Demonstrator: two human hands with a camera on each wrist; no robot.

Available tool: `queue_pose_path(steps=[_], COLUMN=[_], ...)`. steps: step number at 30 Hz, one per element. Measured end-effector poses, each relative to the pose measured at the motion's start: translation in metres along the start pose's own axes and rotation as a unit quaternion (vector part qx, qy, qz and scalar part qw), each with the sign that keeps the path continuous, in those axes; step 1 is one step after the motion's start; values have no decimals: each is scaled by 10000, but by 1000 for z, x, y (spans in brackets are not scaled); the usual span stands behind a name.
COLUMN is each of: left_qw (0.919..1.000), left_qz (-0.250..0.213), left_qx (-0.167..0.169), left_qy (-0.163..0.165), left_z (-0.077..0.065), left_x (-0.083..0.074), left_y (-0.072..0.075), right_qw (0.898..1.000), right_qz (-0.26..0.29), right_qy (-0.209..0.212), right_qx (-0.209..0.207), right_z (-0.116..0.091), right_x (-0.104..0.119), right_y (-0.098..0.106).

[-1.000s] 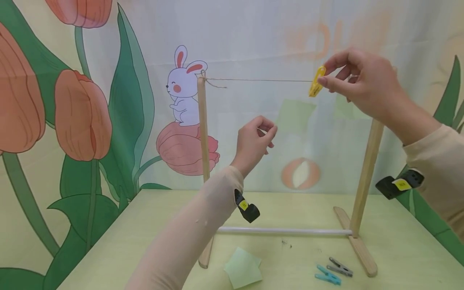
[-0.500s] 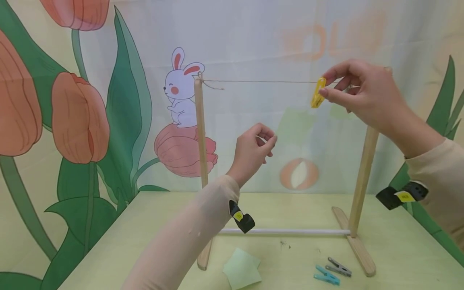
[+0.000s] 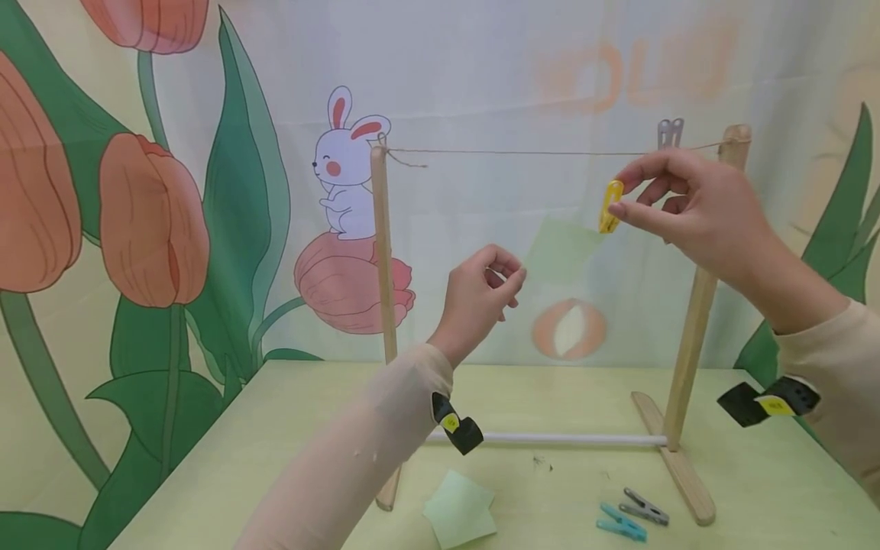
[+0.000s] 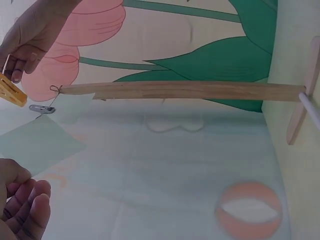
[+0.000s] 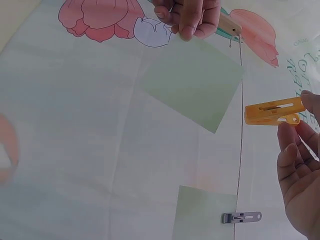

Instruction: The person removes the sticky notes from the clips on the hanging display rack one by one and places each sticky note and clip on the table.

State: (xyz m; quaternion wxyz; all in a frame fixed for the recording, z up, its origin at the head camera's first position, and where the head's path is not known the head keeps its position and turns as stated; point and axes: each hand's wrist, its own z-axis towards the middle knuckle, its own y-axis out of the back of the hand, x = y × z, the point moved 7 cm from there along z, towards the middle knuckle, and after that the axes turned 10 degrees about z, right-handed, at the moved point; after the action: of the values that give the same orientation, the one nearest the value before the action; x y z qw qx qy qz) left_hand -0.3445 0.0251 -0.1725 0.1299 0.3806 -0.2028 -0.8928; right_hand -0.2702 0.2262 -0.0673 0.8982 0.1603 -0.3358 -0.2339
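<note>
My left hand point(image 3: 481, 298) pinches a corner of a pale green paper square point(image 3: 564, 250), held up below the string point(image 3: 522, 152). With thumb and fingertips my right hand point(image 3: 708, 198) holds a yellow clothespin point(image 3: 610, 206), close to the paper's upper right corner in the head view. In the right wrist view the yellow clothespin point(image 5: 272, 111) lies across from the string, apart from the paper point(image 5: 200, 82). A grey clothespin point(image 5: 241, 217) on the string grips a second green paper square point(image 5: 202, 215), which my right hand hides in the head view.
Two wooden posts point(image 3: 694, 344) carry the string, joined low down by a white rod point(image 3: 571, 438). On the table lie green paper squares point(image 3: 459, 512), a blue clothespin point(image 3: 622, 524) and a grey clothespin point(image 3: 645, 507). A printed cloth point(image 3: 467, 76) hangs behind.
My right hand has moved down with the yellow clothespin, uncovering the grey clothespin on the string. My left hand and its paper square have sunk a little too.
</note>
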Motion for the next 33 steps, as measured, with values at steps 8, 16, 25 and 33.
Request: queue_pose_path(steps=[8,16,25,33], left_qw=[9999,9995,9987,9973], left_qz=[-117,-207,-86,22], left_qx=[108,211,423,620], left_qy=[27,147,281,390], left_z=[-10,-20,-30,-42], left_x=[6,12,22,31], left_y=[-3,-5,-6,-8], right_qw=[9998,9998,9996,9991], right_qz=[-62,91,72,-4], right_qy=[-194,-186,-148,-27], right_qx=[-22,57,232,429], right_z=[-9,-19,-34,-46], right_x=[-15,-24,-30,-34], right_y=[0,-4,-14,-24])
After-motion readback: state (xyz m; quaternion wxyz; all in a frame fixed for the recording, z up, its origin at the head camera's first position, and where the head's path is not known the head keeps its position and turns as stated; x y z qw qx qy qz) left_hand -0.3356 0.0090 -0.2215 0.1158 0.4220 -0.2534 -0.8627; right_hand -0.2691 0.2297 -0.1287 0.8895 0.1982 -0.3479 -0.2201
